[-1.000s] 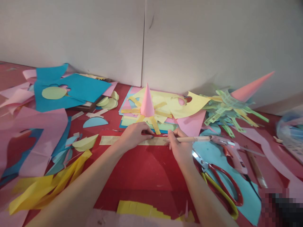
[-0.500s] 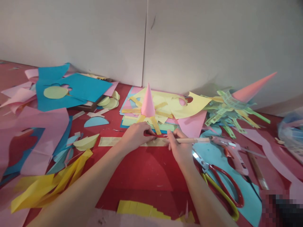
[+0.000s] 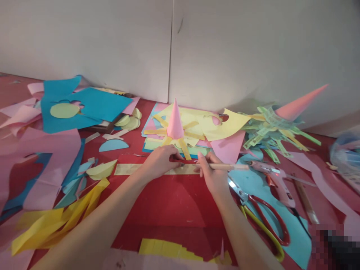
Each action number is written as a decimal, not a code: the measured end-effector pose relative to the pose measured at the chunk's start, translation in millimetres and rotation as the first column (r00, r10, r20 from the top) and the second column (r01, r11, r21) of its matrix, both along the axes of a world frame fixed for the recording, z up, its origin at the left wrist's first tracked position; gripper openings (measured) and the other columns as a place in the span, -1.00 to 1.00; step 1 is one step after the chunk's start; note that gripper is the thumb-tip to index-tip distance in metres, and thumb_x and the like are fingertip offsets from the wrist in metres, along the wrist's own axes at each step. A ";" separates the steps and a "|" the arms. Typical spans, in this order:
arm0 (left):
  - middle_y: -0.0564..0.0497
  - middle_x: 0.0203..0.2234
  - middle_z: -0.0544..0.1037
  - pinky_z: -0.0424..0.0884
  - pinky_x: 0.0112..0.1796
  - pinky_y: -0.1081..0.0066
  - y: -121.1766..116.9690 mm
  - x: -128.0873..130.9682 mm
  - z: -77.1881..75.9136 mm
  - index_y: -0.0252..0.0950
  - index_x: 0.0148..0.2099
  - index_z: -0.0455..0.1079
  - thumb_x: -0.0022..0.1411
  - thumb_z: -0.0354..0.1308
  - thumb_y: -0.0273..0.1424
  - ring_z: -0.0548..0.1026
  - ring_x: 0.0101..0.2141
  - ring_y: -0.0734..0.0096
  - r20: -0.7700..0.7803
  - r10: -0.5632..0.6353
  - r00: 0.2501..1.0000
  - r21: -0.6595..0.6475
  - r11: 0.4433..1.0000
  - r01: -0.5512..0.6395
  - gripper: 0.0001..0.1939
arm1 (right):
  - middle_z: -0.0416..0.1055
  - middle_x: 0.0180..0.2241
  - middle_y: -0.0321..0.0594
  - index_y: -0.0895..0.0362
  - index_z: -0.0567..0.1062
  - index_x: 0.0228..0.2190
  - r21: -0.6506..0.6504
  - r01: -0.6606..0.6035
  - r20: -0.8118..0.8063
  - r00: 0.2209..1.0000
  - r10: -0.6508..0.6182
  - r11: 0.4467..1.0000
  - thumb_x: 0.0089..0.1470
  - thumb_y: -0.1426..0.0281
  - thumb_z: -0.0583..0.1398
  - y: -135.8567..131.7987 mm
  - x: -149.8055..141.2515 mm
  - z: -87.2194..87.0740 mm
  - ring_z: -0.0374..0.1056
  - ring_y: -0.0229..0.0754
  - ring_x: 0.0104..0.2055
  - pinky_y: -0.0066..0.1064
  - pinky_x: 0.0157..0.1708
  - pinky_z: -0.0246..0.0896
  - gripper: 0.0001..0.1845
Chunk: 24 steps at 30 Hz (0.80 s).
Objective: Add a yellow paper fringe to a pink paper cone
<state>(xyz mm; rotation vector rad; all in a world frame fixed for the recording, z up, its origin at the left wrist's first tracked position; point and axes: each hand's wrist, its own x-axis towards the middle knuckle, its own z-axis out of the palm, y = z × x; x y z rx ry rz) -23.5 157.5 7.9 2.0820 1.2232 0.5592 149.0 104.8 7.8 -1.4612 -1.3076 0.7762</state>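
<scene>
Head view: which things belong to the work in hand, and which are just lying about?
In hand:
- pale yellow strip, under the left hand
- wooden stick, perhaps a pencil, held in the right hand

Lying about, apparently:
- scissors
- pink glue gun
- upright pink cone
- blue sheet

The right fingers (image 3: 205, 164) grip a pale stick (image 3: 232, 166).

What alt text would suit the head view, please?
A person's left hand is over a pale strip on a red surface; the right hand holds a pencil-like stick. Beyond stands a pink cone; scissors and a glue gun lie to the right.
</scene>
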 end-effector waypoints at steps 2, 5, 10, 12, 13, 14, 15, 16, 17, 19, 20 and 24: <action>0.07 -0.40 0.50 0.30 -0.36 0.47 -0.3 -0.3 1.0 -0.24 -0.37 0.44 -0.01 0.18 -0.42 0.43 -0.37 0.41 0.002 -0.012 1.000 -0.002 1.000 0.012 -0.92 | 0.14 -0.80 -0.44 0.08 0.14 -0.70 0.012 0.000 0.003 1.000 0.000 1.000 0.05 0.13 0.13 -0.2 0.2 0.3 0.30 -0.28 -0.65 -0.49 -0.58 0.14 -0.55; 0.07 -0.39 0.50 0.31 -0.35 0.47 -0.8 -0.1 2.1 -0.23 -0.37 0.45 -0.01 0.14 -0.47 0.43 -0.36 0.42 0.005 -0.022 1.000 -0.002 1.000 0.022 -0.89 | 0.17 -0.78 -0.43 0.09 0.17 -0.71 0.015 -0.037 0.062 0.997 0.036 0.999 0.04 0.12 0.13 -0.8 0.8 0.9 0.26 -0.30 -0.65 -0.48 -0.54 0.15 -0.55; 0.05 -0.45 0.47 0.30 -0.38 0.47 -1.0 2.2 -0.5 -0.26 -0.46 0.40 0.09 0.07 -0.37 0.41 -0.43 0.45 0.007 0.017 1.000 0.026 1.000 -0.017 -0.86 | 0.22 -0.76 -0.40 0.09 0.18 -0.71 -0.026 -0.069 0.092 0.993 0.071 0.997 0.08 0.13 0.09 -0.3 1.8 1.7 0.22 -0.31 -0.64 -0.46 -0.49 0.16 -0.54; 0.05 -0.45 0.47 0.29 -0.39 0.46 -0.6 2.8 -2.7 -0.26 -0.46 0.41 0.09 0.08 -0.35 0.40 -0.44 0.45 0.002 0.025 1.000 0.041 0.999 -0.025 -0.85 | 0.21 -0.77 -0.41 0.09 0.18 -0.71 -0.042 -0.059 0.097 0.993 0.063 0.997 0.09 0.14 0.08 -0.2 1.6 2.0 0.22 -0.31 -0.63 -0.47 -0.49 0.15 -0.55; 0.05 -0.45 0.48 0.28 -0.39 0.46 -0.3 2.9 -3.8 -0.25 -0.44 0.42 0.08 0.10 -0.36 0.41 -0.43 0.44 0.003 0.028 1.000 0.043 0.999 -0.028 -0.87 | 0.20 -0.78 -0.41 0.09 0.19 -0.71 -0.048 -0.053 0.096 0.994 0.057 0.997 0.09 0.15 0.08 -0.4 1.3 2.1 0.22 -0.31 -0.64 -0.47 -0.51 0.14 -0.55; 0.05 -0.44 0.49 0.28 -0.38 0.46 0.1 2.9 -4.7 -0.25 -0.43 0.43 0.06 0.12 -0.38 0.41 -0.41 0.44 0.007 0.026 1.000 0.044 0.999 -0.027 -0.90 | 0.18 -0.79 -0.42 0.09 0.21 -0.71 -0.049 -0.044 0.087 0.995 0.048 0.998 0.09 0.15 0.08 -0.9 0.8 2.3 0.23 -0.31 -0.65 -0.47 -0.52 0.14 -0.56; 0.06 -0.43 0.50 0.28 -0.38 0.46 0.5 2.7 -5.3 -0.25 -0.42 0.43 0.04 0.13 -0.41 0.42 -0.40 0.43 0.011 0.022 1.000 0.046 0.999 -0.023 -0.93 | 0.18 -0.79 -0.43 0.09 0.22 -0.70 -0.043 -0.030 0.071 0.997 0.033 0.999 0.08 0.15 0.08 -1.5 0.4 2.3 0.24 -0.30 -0.65 -0.47 -0.52 0.15 -0.56; 0.06 -0.43 0.50 0.28 -0.37 0.46 0.8 2.5 -5.7 -0.24 -0.41 0.43 0.02 0.14 -0.43 0.42 -0.40 0.43 0.013 0.016 1.000 0.049 0.999 -0.017 -0.95 | 0.17 -0.79 -0.43 0.09 0.22 -0.70 -0.029 -0.010 0.051 0.999 0.011 1.000 0.08 0.15 0.09 -2.3 -0.1 2.4 0.25 -0.30 -0.65 -0.47 -0.53 0.16 -0.57; 0.07 -0.43 0.50 0.28 -0.36 0.46 1.2 2.1 -5.9 -0.24 -0.41 0.43 0.02 0.14 -0.45 0.43 -0.39 0.43 0.013 0.010 1.000 0.051 0.999 -0.011 -0.95 | 0.16 -0.80 -0.44 0.09 0.22 -0.69 -0.012 0.011 0.030 0.999 -0.011 1.000 0.08 0.15 0.09 -3.2 -0.5 2.5 0.27 -0.29 -0.65 -0.47 -0.52 0.17 -0.58; 0.07 -0.43 0.50 0.29 -0.36 0.46 1.7 1.3 -5.7 -0.24 -0.41 0.43 0.00 0.15 -0.47 0.43 -0.39 0.43 0.010 0.003 1.000 0.049 0.999 -0.003 -0.94 | 0.16 -0.79 -0.43 0.09 0.22 -0.69 0.017 0.037 0.006 0.999 -0.037 0.999 0.09 0.16 0.09 -4.5 -1.2 2.9 0.30 -0.28 -0.63 -0.47 -0.51 0.19 -0.58; 0.08 -0.43 0.50 0.29 -0.36 0.47 1.8 0.9 -5.5 -0.24 -0.41 0.43 -0.01 0.16 -0.47 0.43 -0.39 0.43 0.012 0.006 1.000 0.044 0.999 -0.006 -0.94 | 0.17 -0.79 -0.43 0.08 0.22 -0.69 0.026 0.033 0.003 0.999 -0.033 0.999 0.09 0.17 0.09 -4.9 -1.4 3.2 0.31 -0.27 -0.62 -0.47 -0.51 0.20 -0.58; 0.08 -0.43 0.51 0.30 -0.37 0.46 1.7 0.2 -4.6 -0.23 -0.42 0.42 -0.02 0.17 -0.46 0.44 -0.39 0.42 0.026 0.017 1.000 0.013 1.000 -0.018 -0.95 | 0.18 -0.79 -0.43 0.09 0.23 -0.68 0.013 -0.045 0.029 0.999 0.044 0.999 0.07 0.18 0.11 -4.5 -1.5 4.0 0.33 -0.26 -0.61 -0.47 -0.50 0.19 -0.60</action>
